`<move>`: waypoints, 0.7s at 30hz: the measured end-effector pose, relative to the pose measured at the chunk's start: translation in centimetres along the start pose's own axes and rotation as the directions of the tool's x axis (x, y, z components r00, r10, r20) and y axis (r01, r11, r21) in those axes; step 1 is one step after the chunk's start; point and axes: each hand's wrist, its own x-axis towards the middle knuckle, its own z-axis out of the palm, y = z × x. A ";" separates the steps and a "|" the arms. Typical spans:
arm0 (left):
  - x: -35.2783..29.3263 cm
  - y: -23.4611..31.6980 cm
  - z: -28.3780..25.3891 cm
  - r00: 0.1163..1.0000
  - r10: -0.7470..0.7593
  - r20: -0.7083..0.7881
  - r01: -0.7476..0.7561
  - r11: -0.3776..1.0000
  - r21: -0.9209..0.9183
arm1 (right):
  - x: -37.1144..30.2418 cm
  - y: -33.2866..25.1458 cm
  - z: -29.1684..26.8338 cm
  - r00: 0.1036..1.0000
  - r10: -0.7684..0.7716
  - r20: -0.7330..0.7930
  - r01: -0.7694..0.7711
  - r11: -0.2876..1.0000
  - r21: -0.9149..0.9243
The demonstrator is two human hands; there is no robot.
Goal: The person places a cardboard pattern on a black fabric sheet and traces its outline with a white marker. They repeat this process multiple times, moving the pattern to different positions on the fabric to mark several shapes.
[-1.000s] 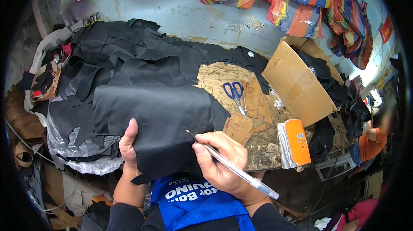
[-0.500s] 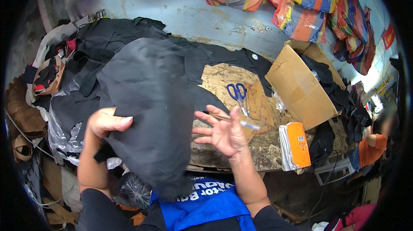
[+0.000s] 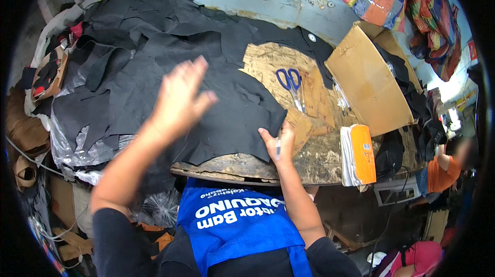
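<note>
A piece of black leather (image 3: 227,112) lies spread over the pile of dark leather on the worktable, its near edge reaching the table's front. Over it is my left hand (image 3: 180,99), fingers apart, with nothing in it. At the right corner of the piece, my right hand (image 3: 280,143) has its thumb and fingers about the edge and keeps a pen (image 3: 278,147) tucked in it. Beyond that hand lie scissors (image 3: 292,86) with blue handles and brown cardboard patterns (image 3: 315,99) on the wooden tabletop (image 3: 263,60).
A cardboard box (image 3: 368,81) holding dark pieces stands tilted at the right. Nearer is an orange-covered stack of paper (image 3: 361,156). A small open box (image 3: 50,73) of odds and ends sits at far left. Another person (image 3: 444,171) in orange is beyond the table's right end.
The black leather piece, held up by my left hand before, now lies flat on the pile. My left hand has let go and moved up and right; my right hand has come to its corner.
</note>
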 end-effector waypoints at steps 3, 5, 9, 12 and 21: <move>-7.5 7.6 6.9 0.911 -0.003 0.413 0.011 1.000 -0.019 | -1.8 1.9 -1.1 0.996 -0.081 -0.035 0.070 0.967 -0.245; -9.5 8.2 8.7 0.836 -0.004 0.549 0.017 1.000 -0.019 | -2.3 2.3 -1.6 1.000 0.007 -0.015 -0.009 0.990 -0.144; -11.7 4.5 7.2 0.791 -0.198 0.579 0.179 0.980 0.091 | -2.6 2.1 -1.9 0.998 -0.053 -0.027 0.044 0.960 -0.277; -12.7 0.5 4.7 0.763 -0.500 0.409 0.378 0.859 0.346 | -2.5 1.4 -1.5 0.999 0.001 -0.048 -0.013 0.966 -0.259; -13.2 1.9 5.2 0.851 -0.400 0.342 0.306 0.905 0.297 | -0.5 -1.1 -7.9 0.982 -0.027 -0.185 -0.148 0.490 -0.859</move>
